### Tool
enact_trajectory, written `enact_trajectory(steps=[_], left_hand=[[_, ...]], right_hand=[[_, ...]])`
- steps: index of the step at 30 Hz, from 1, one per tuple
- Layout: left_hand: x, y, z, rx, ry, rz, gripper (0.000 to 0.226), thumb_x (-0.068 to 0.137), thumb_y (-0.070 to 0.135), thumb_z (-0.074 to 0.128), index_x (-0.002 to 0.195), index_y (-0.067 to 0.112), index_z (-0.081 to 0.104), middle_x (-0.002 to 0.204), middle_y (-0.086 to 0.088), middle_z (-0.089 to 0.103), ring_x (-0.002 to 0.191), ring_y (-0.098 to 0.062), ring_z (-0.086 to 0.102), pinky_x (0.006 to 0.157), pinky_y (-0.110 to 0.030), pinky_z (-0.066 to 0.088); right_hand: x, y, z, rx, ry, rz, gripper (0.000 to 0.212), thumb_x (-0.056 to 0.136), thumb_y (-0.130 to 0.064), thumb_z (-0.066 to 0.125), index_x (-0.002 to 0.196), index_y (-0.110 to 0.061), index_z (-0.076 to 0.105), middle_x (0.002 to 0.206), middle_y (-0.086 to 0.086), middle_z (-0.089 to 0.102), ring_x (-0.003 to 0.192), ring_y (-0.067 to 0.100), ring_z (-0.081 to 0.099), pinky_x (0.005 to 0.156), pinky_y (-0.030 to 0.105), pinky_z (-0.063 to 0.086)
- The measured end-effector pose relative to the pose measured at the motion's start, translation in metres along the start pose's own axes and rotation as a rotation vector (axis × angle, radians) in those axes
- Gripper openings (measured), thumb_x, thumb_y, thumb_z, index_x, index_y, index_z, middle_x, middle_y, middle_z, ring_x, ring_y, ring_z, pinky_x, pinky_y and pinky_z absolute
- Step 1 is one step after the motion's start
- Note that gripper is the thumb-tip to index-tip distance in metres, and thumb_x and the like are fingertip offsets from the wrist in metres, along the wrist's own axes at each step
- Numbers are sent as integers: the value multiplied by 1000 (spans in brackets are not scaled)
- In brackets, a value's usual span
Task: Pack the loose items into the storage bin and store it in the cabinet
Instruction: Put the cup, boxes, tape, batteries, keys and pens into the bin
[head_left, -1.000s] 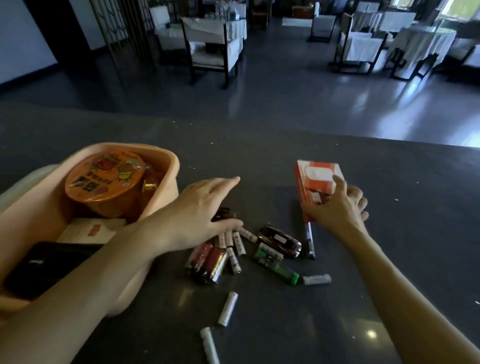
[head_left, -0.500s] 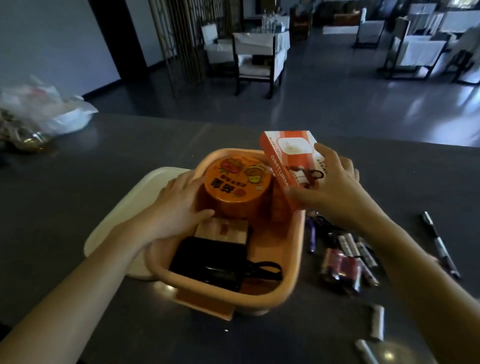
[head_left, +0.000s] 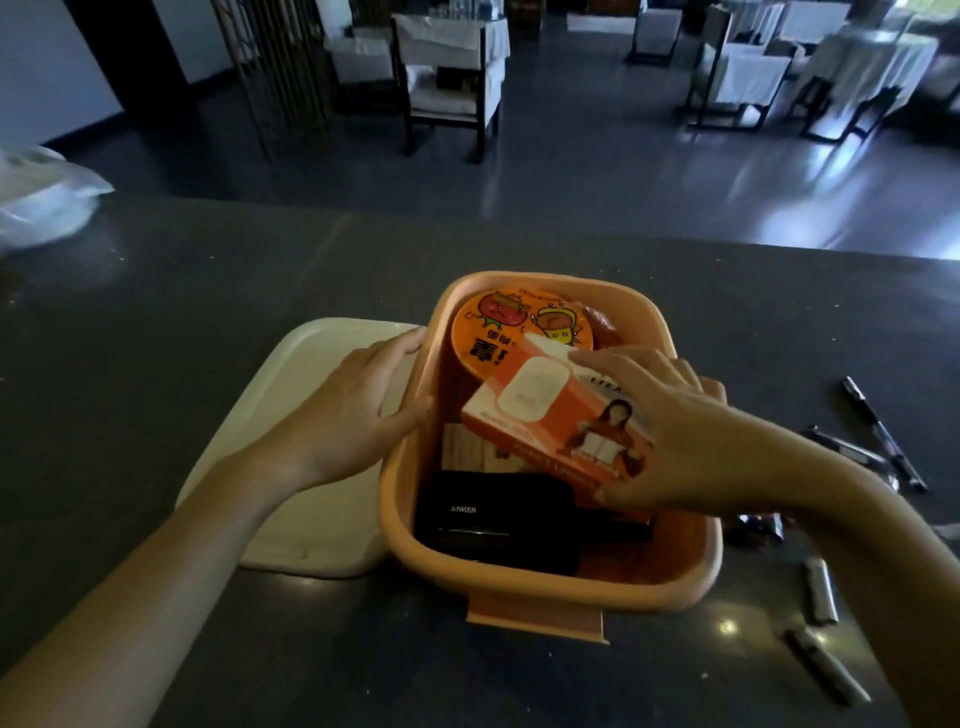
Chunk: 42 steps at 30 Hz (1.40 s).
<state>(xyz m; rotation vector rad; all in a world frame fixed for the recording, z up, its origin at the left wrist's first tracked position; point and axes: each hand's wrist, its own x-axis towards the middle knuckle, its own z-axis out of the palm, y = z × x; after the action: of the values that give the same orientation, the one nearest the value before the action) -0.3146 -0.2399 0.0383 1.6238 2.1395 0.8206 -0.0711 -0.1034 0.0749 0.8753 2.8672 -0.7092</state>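
fig. dark surface (head_left: 208, 270) with the storage bin (head_left: 545, 582) on it, a cream lid (head_left: 291, 467) against its left side. in the bin: noodle cup (head_left: 498, 332), black charger (head_left: 483, 519), and the orange box (head_left: 545, 410), tilted across both. my right hand (head_left: 675, 431) has its fingers clamped on the box; my left hand (head_left: 353, 410) braces the bin wall, fingers straight. pens (head_left: 883, 436) and batteries (head_left: 821, 590) lie loose at right. risk, as i judge it: released tilted, the box rides high on the cup, crowding out the small items and blocking the lid
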Motion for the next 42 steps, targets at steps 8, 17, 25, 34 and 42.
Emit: enact_trajectory(steps=[8, 17, 25, 34, 42], left_hand=[[5, -4, 3, -7, 23, 16, 61, 90, 54, 35, 144, 34, 17, 148, 10, 32, 130, -1, 28, 102, -27, 26], [10, 5, 9, -11, 61, 114, 58, 89, 54, 39, 141, 30, 27, 121, 24, 37, 103, 32, 29, 81, 5, 26], [12, 8, 9, 66, 7, 14, 71, 85, 57, 40, 145, 28, 18, 147, 3, 32, 133, -12, 30, 109, -41, 29], [14, 48, 22, 113, -23, 168, 78, 79, 66, 36, 145, 29, 19, 151, 7, 23, 136, -6, 18, 107, -26, 17], [18, 151, 96, 119, -81, 400, 78, 78, 62, 38, 145, 25, 22, 150, 5, 25, 131, 3, 15, 95, 4, -2]], right_hand=[[18, -7, 17, -149, -273, -136, 106, 61, -44, 73, 131, -57, -5, 135, -35, -1, 128, 5, 2, 108, 47, 11], [37, -6, 49, -29, -111, -175, 77, 75, -45, 67, 136, -50, 21, 140, -16, 16, 127, 15, 13, 107, 48, 22], [36, -9, 50, -23, -78, -246, 75, 79, -39, 66, 141, -38, 24, 145, -10, 32, 127, 9, 29, 104, 30, 27], [-19, 44, -11, 48, 499, -1, 64, 69, -58, 62, 127, -34, 49, 126, -6, 54, 109, 10, 49, 87, 25, 34], [-74, 164, -24, -10, 446, 232, 55, 76, -41, 68, 126, -26, 52, 127, 2, 56, 109, 21, 53, 85, 23, 34]])
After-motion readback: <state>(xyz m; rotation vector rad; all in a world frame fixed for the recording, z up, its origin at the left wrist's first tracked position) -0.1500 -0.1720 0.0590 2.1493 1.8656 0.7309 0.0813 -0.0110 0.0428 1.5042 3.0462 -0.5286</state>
